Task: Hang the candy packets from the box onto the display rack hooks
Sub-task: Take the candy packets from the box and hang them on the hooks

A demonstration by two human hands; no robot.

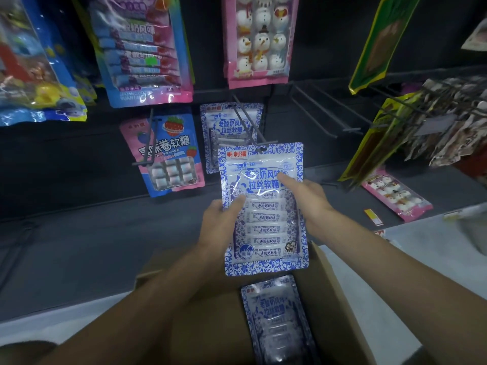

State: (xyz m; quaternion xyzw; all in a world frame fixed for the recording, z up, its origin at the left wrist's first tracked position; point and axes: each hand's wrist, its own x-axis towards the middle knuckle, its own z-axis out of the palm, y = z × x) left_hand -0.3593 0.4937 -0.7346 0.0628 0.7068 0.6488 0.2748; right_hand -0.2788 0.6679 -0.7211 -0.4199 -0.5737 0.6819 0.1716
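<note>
I hold a blue-and-white candy packet (pixel 264 227) upright with both hands, its hang hole level with the tip of a black double-wire hook (pixel 247 125). My left hand (pixel 220 222) grips the packet's left edge, thumb on the front. My right hand (pixel 307 196) grips the right edge, index finger across the front. Identical packets (pixel 228 122) hang further back on that hook. Below, an open cardboard box (pixel 334 299) holds more of the same packets (pixel 274 322).
A pink-and-blue strawberry candy packet (pixel 171 154) hangs to the left, snowman marshmallow packets (pixel 259 40) above. Bare hooks (pixel 316 109) stick out at the right, beside crowded green and brown packets (pixel 411 133). One pink packet (pixel 395 197) lies on the dark shelf.
</note>
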